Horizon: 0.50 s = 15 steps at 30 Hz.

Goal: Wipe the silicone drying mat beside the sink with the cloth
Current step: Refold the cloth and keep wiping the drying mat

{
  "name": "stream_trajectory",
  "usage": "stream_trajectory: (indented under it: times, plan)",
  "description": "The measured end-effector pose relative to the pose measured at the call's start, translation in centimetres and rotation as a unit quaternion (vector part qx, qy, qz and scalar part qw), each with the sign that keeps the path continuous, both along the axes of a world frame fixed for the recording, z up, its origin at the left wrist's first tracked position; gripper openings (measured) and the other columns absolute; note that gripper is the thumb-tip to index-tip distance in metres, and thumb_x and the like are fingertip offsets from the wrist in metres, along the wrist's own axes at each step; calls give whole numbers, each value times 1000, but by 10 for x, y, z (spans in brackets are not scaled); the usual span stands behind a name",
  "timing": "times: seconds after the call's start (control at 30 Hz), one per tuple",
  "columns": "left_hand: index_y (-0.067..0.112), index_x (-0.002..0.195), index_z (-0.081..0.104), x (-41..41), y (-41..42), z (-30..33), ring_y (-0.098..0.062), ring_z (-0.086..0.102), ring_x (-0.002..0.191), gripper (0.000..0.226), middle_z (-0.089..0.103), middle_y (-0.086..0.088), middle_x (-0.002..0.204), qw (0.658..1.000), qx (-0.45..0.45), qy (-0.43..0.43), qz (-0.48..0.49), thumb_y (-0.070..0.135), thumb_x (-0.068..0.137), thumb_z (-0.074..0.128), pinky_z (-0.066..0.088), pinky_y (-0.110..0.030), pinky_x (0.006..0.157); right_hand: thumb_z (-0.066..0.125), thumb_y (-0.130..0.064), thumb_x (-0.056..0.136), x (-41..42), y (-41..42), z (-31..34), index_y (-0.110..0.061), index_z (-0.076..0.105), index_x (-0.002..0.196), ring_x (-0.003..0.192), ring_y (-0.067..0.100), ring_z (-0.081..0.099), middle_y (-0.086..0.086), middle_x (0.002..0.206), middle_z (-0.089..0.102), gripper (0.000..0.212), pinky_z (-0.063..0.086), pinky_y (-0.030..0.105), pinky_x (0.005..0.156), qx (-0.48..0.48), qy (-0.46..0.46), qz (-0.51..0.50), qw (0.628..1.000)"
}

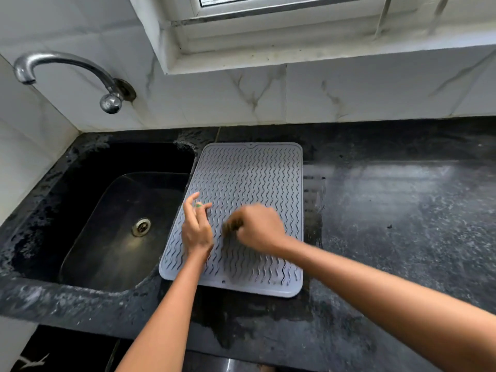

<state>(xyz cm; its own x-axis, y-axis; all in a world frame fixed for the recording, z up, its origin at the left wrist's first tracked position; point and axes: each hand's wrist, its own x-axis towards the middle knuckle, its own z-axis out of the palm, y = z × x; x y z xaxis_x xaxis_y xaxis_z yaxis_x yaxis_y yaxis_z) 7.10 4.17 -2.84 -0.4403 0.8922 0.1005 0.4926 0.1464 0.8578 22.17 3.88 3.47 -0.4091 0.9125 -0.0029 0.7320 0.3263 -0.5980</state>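
A grey silicone drying mat [249, 178] with wavy ridges lies on the black counter just right of the sink. My right hand [259, 226] is blurred over the middle of the mat, closed on a small dark brownish cloth [233, 226] that sticks out to its left. My left hand [197, 224] hovers at the mat's left edge with fingers spread, holding nothing I can make out.
A black sink [112, 210] with a metal drain [141, 227] sits to the left. A chrome tap [67, 73] comes out of the marble wall above it. The black granite counter [402, 224] stretches right. A window sill [295, 49] runs above the backsplash.
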Motion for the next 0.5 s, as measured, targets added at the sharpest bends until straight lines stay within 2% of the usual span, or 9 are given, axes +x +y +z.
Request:
stream_trajectory:
  times: [0.03, 0.1, 0.17, 0.27, 0.33, 0.4, 0.43, 0.5]
  plan:
    - [23, 133, 45, -6, 1, -4, -23, 55, 115, 51, 64, -2, 122, 997, -11, 79, -1, 41, 88, 28, 40, -36, 92, 58, -8, 81, -1, 26, -5, -32, 65, 114, 99, 20, 58, -4, 113, 68, 41, 43, 39, 91, 28, -6, -28, 999]
    - [22, 139, 43, -14, 0, -14, -23, 38, 135, 56, 49, -2, 142, 971, -69, 225, -43, 39, 87, 30, 28, -44, 108, 54, -9, 86, -6, 64, -14, -30, 51, 131, 114, 28, 47, 0, 135, 52, 50, 34, 49, 98, 25, -88, -40, 995]
    - [24, 145, 35, -17, 3, -23, -19, 24, 144, 60, 34, 2, 153, 947, -113, 291, -75, 40, 88, 23, 15, -43, 115, 47, -10, 89, -15, 77, -26, -22, 47, 134, 119, 34, 41, 5, 139, 47, 47, 30, 55, 100, 18, -176, -26, 984]
    - [25, 147, 30, -16, 7, -25, -16, 20, 146, 60, 28, 7, 156, 943, -118, 304, -71, 40, 90, 17, 10, -39, 117, 49, -13, 91, -28, 41, -39, -11, 58, 117, 112, 31, 48, 8, 121, 59, 28, 34, 49, 92, 109, -187, -48, 975]
    - [25, 147, 31, -16, 8, -24, -15, 20, 145, 60, 29, 8, 155, 944, -120, 299, -66, 40, 90, 16, 11, -38, 117, 58, -14, 84, -33, -2, -41, -13, 67, 95, 94, 26, 56, 4, 98, 67, 15, 39, 41, 77, 128, -172, -24, 977]
    - [25, 146, 33, -16, 7, -23, -15, 22, 145, 60, 31, 8, 154, 946, -118, 296, -66, 40, 91, 15, 12, -38, 116, 63, -18, 72, -29, -44, -44, -20, 67, 75, 78, 21, 58, -3, 77, 65, 6, 36, 35, 64, 153, -157, 39, 975]
    - [25, 146, 34, -15, 7, -22, -15, 22, 145, 60, 32, 8, 154, 947, -115, 294, -65, 40, 91, 15, 13, -38, 117, 58, -18, 70, -25, -59, -40, -21, 66, 71, 75, 20, 57, -5, 73, 62, 8, 33, 34, 62, 152, -148, 65, 975]
    - [25, 145, 34, -14, 6, -20, -14, 22, 145, 59, 32, 8, 154, 948, -115, 289, -66, 41, 92, 15, 13, -39, 117, 48, -14, 70, -19, -68, -27, -20, 68, 74, 79, 22, 57, -4, 77, 63, 21, 31, 35, 63, 80, -134, 98, 983]
